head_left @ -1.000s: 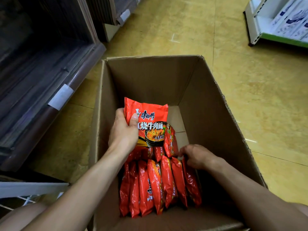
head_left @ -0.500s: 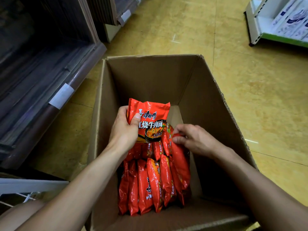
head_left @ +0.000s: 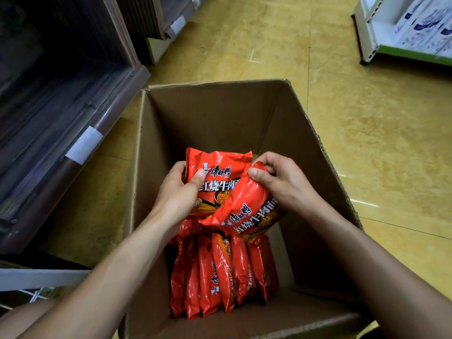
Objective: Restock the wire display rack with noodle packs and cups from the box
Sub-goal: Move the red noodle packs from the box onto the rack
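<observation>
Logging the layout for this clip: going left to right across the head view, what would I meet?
Dark shelf unit, left hand, right hand, white shelf unit.

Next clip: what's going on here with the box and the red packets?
A person is reaching into an open cardboard box on the shop floor. The left hand grips a red noodle pack held upright. The right hand pinches the top edge of a second pack, which is tilted and overlaps the first. More packs stand on edge in a row in the box below them.
</observation>
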Available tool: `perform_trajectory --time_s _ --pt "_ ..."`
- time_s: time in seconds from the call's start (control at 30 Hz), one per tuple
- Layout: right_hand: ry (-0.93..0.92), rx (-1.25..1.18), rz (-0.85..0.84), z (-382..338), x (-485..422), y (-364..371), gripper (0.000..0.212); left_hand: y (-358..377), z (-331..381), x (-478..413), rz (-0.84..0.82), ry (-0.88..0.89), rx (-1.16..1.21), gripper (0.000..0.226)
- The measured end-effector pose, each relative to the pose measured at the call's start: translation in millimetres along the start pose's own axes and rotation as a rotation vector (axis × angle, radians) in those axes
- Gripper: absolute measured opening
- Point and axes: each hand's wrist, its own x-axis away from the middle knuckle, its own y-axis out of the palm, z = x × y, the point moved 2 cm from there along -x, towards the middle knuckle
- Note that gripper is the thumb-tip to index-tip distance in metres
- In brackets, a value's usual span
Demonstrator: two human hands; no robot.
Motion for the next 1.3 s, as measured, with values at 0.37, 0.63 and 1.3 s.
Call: perform_trajectory --time_s 0.37,0.63,1.3 --pt "0.102 -0.236 0.175 -6 -1 -11 0.018 6 4 4 -0.137 -0.123 0.234 0.024" --pt "0.324 -0.608 0.284 0 -1 -4 0.023 6 11 6 -0.119 -0.199 0.404 0.021" --pt "0.488 -0.849 0.286 -3 4 24 0.020 10 9 11 -0.134 -0.291 0.353 0.041"
